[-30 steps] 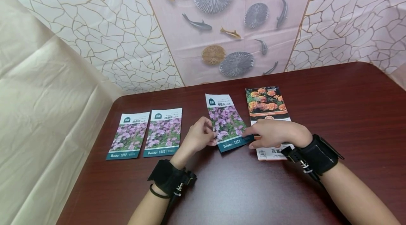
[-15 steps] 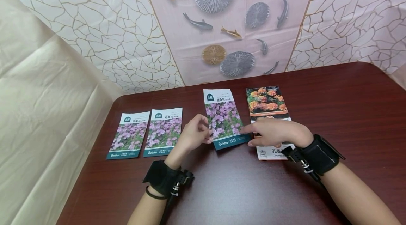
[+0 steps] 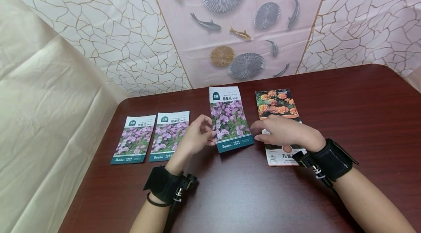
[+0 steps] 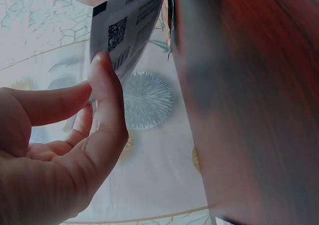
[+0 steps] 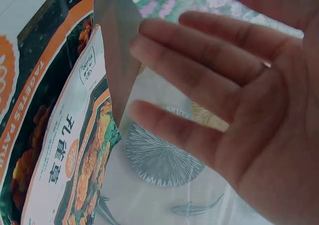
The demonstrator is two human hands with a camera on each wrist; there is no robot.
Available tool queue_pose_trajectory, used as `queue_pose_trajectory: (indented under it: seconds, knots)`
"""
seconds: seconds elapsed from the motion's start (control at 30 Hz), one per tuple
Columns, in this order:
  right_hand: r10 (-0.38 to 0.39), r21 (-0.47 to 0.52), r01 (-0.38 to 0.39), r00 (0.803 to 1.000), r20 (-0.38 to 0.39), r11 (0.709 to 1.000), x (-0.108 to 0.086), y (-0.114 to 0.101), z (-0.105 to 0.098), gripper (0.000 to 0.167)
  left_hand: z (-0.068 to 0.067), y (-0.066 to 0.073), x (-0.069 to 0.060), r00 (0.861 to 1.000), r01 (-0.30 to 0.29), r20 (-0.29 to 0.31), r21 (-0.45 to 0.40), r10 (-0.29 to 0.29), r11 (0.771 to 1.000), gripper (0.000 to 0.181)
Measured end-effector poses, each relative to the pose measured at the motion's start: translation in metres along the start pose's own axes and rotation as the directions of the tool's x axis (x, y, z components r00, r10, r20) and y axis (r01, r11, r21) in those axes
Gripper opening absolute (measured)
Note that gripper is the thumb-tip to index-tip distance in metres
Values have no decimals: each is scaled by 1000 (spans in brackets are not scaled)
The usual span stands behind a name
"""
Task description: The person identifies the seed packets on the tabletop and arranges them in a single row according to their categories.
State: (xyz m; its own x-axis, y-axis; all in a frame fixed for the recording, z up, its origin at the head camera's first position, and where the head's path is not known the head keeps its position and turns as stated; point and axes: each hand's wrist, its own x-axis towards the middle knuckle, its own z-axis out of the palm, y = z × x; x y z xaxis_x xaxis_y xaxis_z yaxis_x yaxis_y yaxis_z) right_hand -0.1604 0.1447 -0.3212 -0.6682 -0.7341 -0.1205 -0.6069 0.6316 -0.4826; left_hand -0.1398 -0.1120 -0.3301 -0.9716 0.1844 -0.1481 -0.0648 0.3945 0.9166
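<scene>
A purple-flower packet (image 3: 229, 118) is raised off the table, its top nearest the wall. My left hand (image 3: 196, 134) pinches its left edge near the bottom; the left wrist view has thumb and index finger of the left hand (image 4: 75, 155) at the edge of the packet (image 4: 142, 23), whose back shows a printed code. Over the orange-flower packets (image 3: 277, 105) hovers my right hand (image 3: 286, 130), fingertips beside the purple packet's right edge. In the right wrist view the right hand (image 5: 244, 95) has extended fingers, with orange-flower packets (image 5: 84, 170) to their left.
Two more purple-flower packets (image 3: 134, 140) (image 3: 170, 134) lie side by side on the left of the dark red table (image 3: 250, 193). Behind the table hangs a patterned cloth (image 3: 184, 43), and a cream cloth (image 3: 42, 90) covers the left side.
The purple packet in my left hand has moved up and slightly left, turning straighter. My right fingertips have come away from its lower right part, and the right hand has shifted slightly up.
</scene>
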Motion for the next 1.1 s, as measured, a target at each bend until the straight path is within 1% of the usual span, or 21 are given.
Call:
queue_pose_trajectory:
  seconds: [0.17,0.33,0.4,0.5,0.6,0.7,0.8,0.93,1.1]
  knots:
    - [-9,4,9,997,-72,1000,1,1,0,30,-3,1,-2,1000,-23,5,-14,23,1000,19]
    - [50,8,-50,991,-121,999,1,1,0,31,-6,4,-6,999,-51,11,-38,52,998,19]
    - [66,5,-66,986,-154,998,1,1,0,30,-8,5,-7,998,-58,15,-46,59,997,19]
    - [59,22,-55,975,-216,998,2,0,-1,29,-10,8,-9,997,-69,21,-47,70,997,19]
    - [48,73,-29,962,-267,997,4,-1,0,25,-14,10,-10,997,-76,29,-47,77,996,20]
    - [62,132,-22,950,-306,991,6,-2,0,22,-18,11,-12,995,-87,41,-53,89,995,20]
    - [71,212,0,944,-323,977,8,-5,2,21,-22,13,-15,994,-91,53,-62,95,994,19]
    - [60,318,44,948,-311,947,11,-8,4,19,-27,13,-18,994,-95,54,-70,99,993,18]
    - [30,403,97,954,-299,910,13,-10,7,11,-31,12,-19,993,-113,39,-44,115,993,19]
